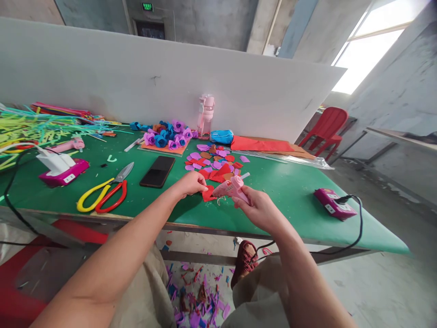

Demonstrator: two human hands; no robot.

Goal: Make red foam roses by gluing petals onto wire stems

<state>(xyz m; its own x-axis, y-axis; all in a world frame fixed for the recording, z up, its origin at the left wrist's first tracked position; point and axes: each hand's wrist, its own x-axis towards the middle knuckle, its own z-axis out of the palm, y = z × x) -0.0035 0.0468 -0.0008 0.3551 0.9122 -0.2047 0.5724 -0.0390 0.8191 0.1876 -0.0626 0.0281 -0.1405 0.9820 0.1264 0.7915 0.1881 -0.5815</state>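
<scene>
My right hand [254, 203] grips a pink hot glue gun [232, 187], a white glue stick jutting from its back end. The gun's nozzle points left, at a red paper petal [208, 194] pinched in the fingertips of my left hand [191, 183]. Thin strands of glue lie under the gun. Just beyond my hands are loose paper petals [217, 165] in red, purple and brown. Behind them, rolled paper flowers [169, 134] in purple, blue and brown rest on an orange sheet [180, 149].
Left of my hands lie a black phone [157, 171], scissors [109, 187] and a purple power strip [64, 173]. Another power strip [334, 205] sits at right. A pink bottle [206, 116] stands by the white partition [136, 77]. Red crepe paper [261, 144] lies behind.
</scene>
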